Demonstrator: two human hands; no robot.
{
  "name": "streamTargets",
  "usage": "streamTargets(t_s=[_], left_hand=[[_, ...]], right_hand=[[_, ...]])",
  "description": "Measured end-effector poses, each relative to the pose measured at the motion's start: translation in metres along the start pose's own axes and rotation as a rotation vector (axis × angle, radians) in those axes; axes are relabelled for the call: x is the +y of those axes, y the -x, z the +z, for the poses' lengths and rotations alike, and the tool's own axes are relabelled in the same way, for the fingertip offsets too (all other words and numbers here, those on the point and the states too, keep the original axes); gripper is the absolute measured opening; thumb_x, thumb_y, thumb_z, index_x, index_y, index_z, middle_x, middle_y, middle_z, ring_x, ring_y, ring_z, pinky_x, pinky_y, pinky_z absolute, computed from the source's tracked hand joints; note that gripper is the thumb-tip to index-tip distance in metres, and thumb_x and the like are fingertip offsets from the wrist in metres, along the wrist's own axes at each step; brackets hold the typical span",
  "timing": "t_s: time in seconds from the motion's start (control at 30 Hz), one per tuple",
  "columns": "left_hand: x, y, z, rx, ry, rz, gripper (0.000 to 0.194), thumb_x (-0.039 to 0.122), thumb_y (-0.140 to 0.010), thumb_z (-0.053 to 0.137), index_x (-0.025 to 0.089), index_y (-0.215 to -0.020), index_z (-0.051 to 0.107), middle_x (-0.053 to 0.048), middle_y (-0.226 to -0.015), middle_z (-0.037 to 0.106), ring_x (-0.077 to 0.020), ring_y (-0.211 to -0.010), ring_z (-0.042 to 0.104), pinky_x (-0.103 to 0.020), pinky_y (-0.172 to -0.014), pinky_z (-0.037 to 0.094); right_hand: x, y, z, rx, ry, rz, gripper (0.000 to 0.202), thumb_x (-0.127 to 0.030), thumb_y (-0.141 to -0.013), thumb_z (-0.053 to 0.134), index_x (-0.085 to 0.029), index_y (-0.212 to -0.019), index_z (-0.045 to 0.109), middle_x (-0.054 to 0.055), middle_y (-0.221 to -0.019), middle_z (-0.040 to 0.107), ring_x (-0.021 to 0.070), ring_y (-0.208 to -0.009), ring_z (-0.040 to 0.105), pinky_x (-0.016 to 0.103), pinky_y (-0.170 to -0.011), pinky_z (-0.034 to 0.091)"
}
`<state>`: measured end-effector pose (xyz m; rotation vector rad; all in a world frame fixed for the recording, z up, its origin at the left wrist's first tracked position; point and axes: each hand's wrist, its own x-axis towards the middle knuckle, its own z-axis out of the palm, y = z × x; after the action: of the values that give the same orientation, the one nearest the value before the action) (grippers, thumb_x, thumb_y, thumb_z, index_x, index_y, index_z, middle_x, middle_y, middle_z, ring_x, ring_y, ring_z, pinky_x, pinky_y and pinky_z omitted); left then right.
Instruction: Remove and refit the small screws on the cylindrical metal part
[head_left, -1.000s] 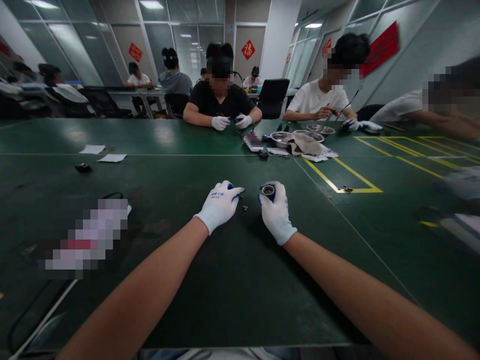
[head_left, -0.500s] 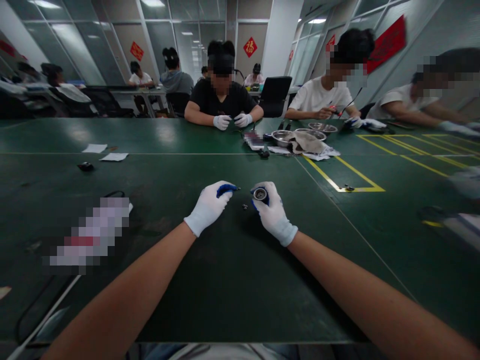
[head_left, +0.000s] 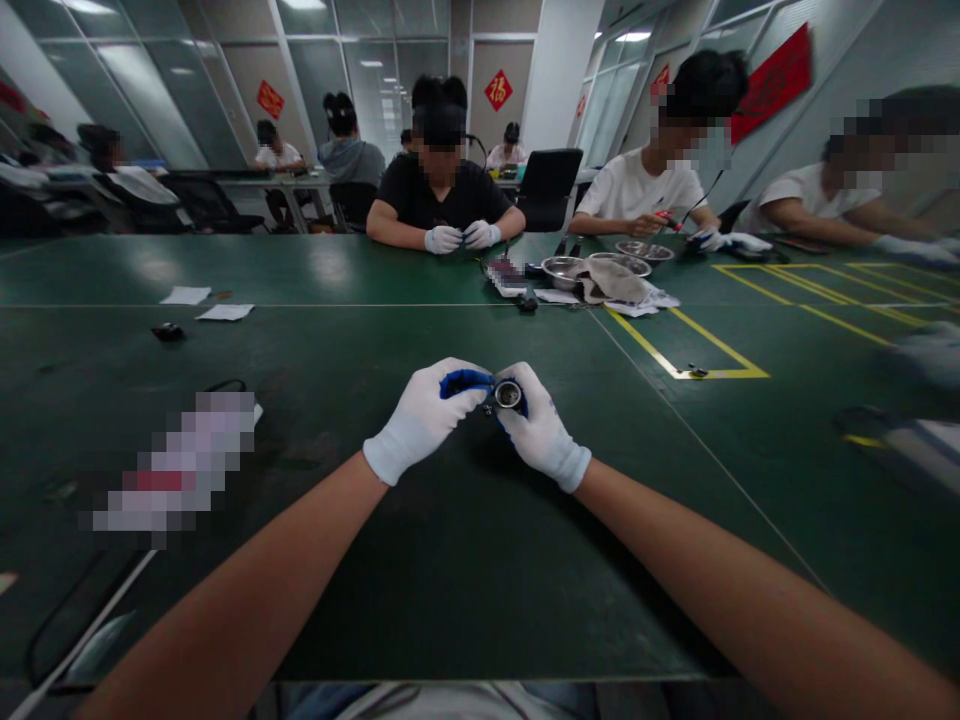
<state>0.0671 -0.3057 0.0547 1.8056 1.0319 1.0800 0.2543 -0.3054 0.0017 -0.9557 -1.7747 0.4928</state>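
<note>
My right hand [head_left: 541, 425], in a white glove with blue palm, is closed around a round, dark cylindrical part [head_left: 508, 395]. Its silvery rim and open end face up toward me; details inside are too small to tell. Gloved the same way, my left hand [head_left: 429, 412] pinches a tiny metal part, mostly hidden by the fingertips. Those fingertips are right beside the cylinder's left rim; whether they touch it I cannot tell. Just below them, small metal pieces [head_left: 487, 411] lie on the green table [head_left: 450, 580].
A blurred-out pale object [head_left: 176, 455] with a cable lies at left. Ahead are a small black item [head_left: 168, 332], white papers [head_left: 225, 313], metal bowls [head_left: 559, 271] and a grey cloth [head_left: 615, 283]. Yellow tape [head_left: 720, 376] marks the right side. Gloved co-workers [head_left: 442, 180] sit across.
My left hand has moved right, bringing the tiny part up to the cylinder. My right hand has shifted slightly left with the cylinder, so both hands are now nearly together.
</note>
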Motion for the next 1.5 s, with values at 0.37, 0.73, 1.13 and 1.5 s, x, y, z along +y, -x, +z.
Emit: streamTargets(t_s=[0.37,0.73,1.13,1.5], left_hand=[[0.000,0.007,0.010,0.114,-0.149,0.080,0.010,0.021,-0.087,0.075,0.020,-0.097,0.075,-0.003,-0.100,0.072,-0.0213,-0.098,0.071,-0.039,-0.093,0.059],[0.004,0.011,0.017,0.138,-0.137,0.061,0.007,0.024,-0.087,0.077,0.020,-0.092,0.073,-0.002,-0.097,0.071,-0.0205,-0.095,0.071,-0.038,-0.092,0.059],[0.005,0.017,0.032,0.287,-0.158,-0.021,0.010,0.026,-0.088,0.074,0.020,-0.086,0.066,-0.002,-0.091,0.069,-0.0212,-0.092,0.070,-0.036,-0.085,0.057],[0.012,0.015,0.035,0.294,-0.084,-0.118,0.007,0.023,-0.087,0.073,0.019,-0.084,0.069,-0.003,-0.087,0.073,-0.0207,-0.087,0.071,-0.036,-0.084,0.057]], right_hand=[[-0.001,0.003,0.006,0.019,-0.005,-0.019,0.017,-0.022,-0.087,0.058,-0.025,-0.102,0.050,0.002,-0.089,0.057,0.0200,-0.075,0.054,0.036,-0.070,0.049],[0.002,0.004,0.008,0.014,0.031,-0.097,0.029,-0.017,-0.085,0.057,-0.024,-0.112,0.050,0.006,-0.101,0.059,0.0221,-0.084,0.058,0.039,-0.075,0.051],[0.001,0.007,0.017,0.027,0.065,-0.155,0.036,-0.013,-0.087,0.055,-0.024,-0.120,0.044,0.009,-0.109,0.056,0.0241,-0.094,0.060,0.044,-0.082,0.055],[0.003,0.006,0.019,0.061,0.173,-0.219,0.039,-0.012,-0.088,0.056,-0.023,-0.124,0.043,0.012,-0.113,0.052,0.0269,-0.099,0.062,0.049,-0.086,0.058]])
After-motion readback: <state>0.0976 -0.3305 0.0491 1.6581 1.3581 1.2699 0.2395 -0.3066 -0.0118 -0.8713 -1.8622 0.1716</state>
